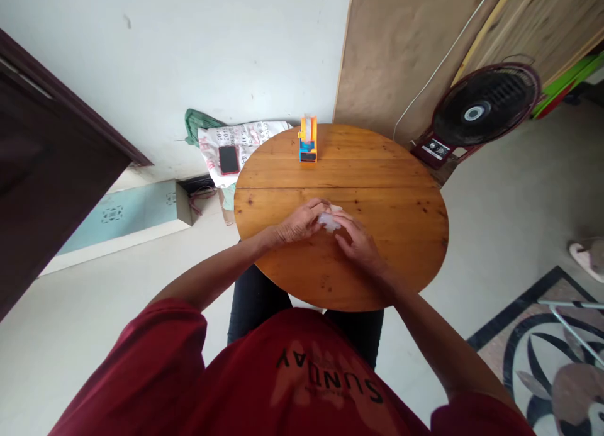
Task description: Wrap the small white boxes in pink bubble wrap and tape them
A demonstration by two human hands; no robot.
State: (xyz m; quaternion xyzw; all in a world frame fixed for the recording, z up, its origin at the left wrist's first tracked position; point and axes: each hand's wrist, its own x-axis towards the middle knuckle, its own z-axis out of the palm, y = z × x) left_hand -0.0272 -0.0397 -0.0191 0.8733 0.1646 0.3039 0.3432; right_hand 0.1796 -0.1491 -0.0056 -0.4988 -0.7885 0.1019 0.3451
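A small whitish, translucent piece (329,221) with an uneven outline is between my two hands, low over the middle of the round wooden table (391,172). My left hand (304,222) has its fingers bent around the left side of the piece. From the right, the fingers of my right hand (357,240) curl over its upper right edge, with the thumb lower and apart from them. Fingers cover part of the piece, so its exact kind cannot be made out. Beyond the hands, an orange and blue tape dispenser (308,140) stands near the far edge of the table.
Left of the table, a phone (229,160) lies on a white printed sack (210,143), beside a green bag (201,122). A dark fan (486,106) stands at the right by the wooden panel. A white wall (264,52) rises behind the table.
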